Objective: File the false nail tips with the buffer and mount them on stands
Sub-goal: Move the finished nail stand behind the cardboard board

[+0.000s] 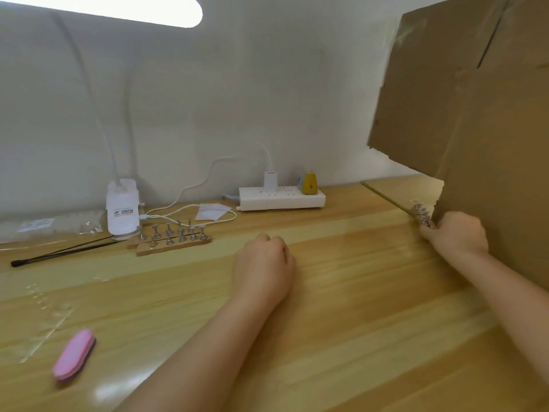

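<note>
My left hand (263, 263) rests curled into a loose fist on the wooden desk (341, 307), holding nothing I can make out, while my right hand (456, 233) grips the near end of a strip of metal stands (421, 215) at the foot of a tall cardboard panel (475, 114) that rises directly behind its knuckles. A second rack of stands (172, 236) sits on wooden bars well beyond and to the left of my left hand, near a white lamp base (123, 206) and a power strip (282, 197). The pink buffer (75, 355) lies far to the left of my left forearm, close to the desk's near edge, with a sheet of clear false nail tips (44, 316) just beyond it, barely visible against the wood. As I see it, the main risk is at the right hand: the strip is held by one end only and pressed against the cardboard, so a tug could tip the panel or shake the small stands loose. The nail tips are nearly transparent and the forearm could sweep them off when reaching for the buffer. I cannot tell whether any tips are mounted on either set of stands yet.
</note>
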Demonstrator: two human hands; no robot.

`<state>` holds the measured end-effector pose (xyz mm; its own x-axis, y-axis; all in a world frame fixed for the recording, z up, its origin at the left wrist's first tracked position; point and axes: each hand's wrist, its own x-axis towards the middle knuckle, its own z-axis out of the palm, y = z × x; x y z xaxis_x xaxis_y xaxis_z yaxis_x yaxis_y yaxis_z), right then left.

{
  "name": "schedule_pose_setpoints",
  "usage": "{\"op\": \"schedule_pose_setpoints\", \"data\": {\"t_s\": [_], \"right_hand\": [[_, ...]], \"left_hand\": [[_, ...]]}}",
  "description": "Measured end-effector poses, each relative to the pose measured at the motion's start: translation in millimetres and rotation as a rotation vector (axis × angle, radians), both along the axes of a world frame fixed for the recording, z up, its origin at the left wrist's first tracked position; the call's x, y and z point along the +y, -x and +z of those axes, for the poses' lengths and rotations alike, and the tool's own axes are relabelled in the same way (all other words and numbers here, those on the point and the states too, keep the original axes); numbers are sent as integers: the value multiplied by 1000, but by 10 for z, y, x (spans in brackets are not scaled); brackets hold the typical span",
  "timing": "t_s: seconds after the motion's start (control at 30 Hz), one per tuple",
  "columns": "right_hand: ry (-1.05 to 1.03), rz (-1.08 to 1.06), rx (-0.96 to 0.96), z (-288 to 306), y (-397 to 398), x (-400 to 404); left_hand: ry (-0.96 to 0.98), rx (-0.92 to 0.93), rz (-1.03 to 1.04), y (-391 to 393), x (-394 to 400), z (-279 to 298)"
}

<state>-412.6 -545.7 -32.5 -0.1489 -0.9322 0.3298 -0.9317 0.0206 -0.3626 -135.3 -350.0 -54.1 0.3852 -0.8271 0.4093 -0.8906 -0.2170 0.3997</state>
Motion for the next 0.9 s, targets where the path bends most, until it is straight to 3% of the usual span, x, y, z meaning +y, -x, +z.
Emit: {"op": "schedule_pose_setpoints", "data": {"t_s": [0.23, 0.43, 0.5, 0.57, 0.9], "right_hand": [[-94, -23, -15, -20, -175, -193], [-22, 305, -93, -55, -146, -187], [-53, 397, -143, -73, -106, -181], [-124, 433, -71, -70, -122, -202], [-300, 136, 162, -27, -371, -420]], "left_hand": [[20, 10, 1, 5, -28, -9], [20, 11, -5, 2, -24, -6], [23, 11, -5, 6, -26, -11], [24, 6, -5, 3, -28, -14], [34, 14, -4, -10, -47, -26]]}}
